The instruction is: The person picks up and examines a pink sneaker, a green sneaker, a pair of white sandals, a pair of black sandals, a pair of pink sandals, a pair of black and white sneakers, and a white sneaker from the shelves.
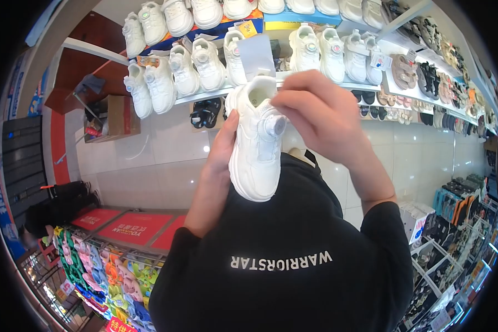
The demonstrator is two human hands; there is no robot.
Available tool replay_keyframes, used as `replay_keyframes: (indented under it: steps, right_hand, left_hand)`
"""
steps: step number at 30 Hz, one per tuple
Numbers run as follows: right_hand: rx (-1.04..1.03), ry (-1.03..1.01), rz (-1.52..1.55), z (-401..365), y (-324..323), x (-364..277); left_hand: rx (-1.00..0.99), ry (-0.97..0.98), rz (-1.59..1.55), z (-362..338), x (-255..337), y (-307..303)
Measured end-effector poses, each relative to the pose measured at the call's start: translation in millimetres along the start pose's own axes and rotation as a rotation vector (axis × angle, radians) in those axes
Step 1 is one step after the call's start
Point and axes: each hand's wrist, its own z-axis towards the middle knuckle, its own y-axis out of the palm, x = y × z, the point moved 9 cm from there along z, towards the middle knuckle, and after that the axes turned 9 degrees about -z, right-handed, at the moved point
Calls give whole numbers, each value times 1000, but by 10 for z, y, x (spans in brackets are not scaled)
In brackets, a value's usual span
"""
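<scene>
A white sneaker (254,160) with a round dial on its tongue is held up in front of my chest, toe pointing down toward me. My left hand (221,146) grips it along its left side, the thumb near the collar and the other fingers hidden behind the shoe. At the right of its opening is my right hand (318,113), fingers bent and pinched together at the collar edge by the tongue. Whatever lies between those fingertips is too small to make out. A pale translucent sheet (256,55) stands just behind the heel.
Shelves with rows of white sneakers (207,63) run across the top, sandals (405,72) to the right. An open cardboard box (116,119) sits on the tiled floor at left. Colourful clogs (113,271) fill a lower-left rack; a wire rack (437,257) holds footwear at right.
</scene>
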Motion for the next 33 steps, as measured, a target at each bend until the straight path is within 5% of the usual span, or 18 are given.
replay_keyframes:
  steps: [6, 23, 33]
  right_hand:
    - [-232, 304, 173, -371, 180, -96]
    - [-242, 182, 192, -455, 363, -98]
    - [-162, 289, 306, -489, 351, -38]
  left_hand:
    - [-29, 180, -22, -4, 237, 146]
    - [-6, 210, 39, 3, 221, 94]
    - [-75, 242, 38, -10, 286, 151]
